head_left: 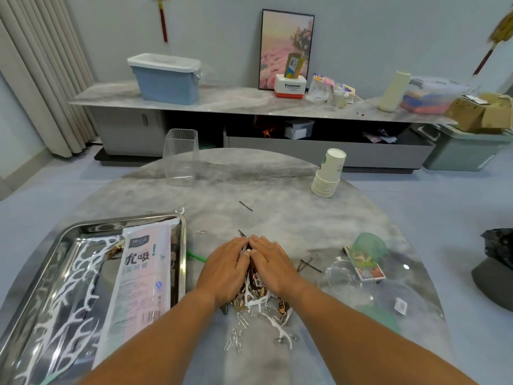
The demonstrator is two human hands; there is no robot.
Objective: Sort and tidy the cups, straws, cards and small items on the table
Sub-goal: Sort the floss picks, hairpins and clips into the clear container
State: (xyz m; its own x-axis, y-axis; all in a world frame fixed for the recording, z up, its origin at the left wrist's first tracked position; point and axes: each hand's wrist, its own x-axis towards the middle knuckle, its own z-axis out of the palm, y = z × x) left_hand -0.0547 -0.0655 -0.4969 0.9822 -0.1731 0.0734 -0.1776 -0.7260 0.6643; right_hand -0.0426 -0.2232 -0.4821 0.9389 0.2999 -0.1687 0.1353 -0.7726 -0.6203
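My left hand (224, 268) and my right hand (273, 263) lie side by side, palms down, over a heap of hair clips and pins (258, 297) at the table's middle front. The fingers look straight and pressed together at the tips, cupping the heap between them. A steel tray (83, 232) at the left holds a straw packet (141, 276) and white antler-shaped clips. A stack of paper cups (329, 173) stands at the far right. A green plastic cup (370, 247) lies on a card deck (369, 270). Loose bobby pins (245, 206) lie beyond my hands.
A clear square container (180, 157) stands at the table's far edge. Clear plastic cups (344, 276) lie right of my hands. A green straw (195, 256) pokes out beside the tray. A sideboard (222, 102) with boxes runs along the wall.
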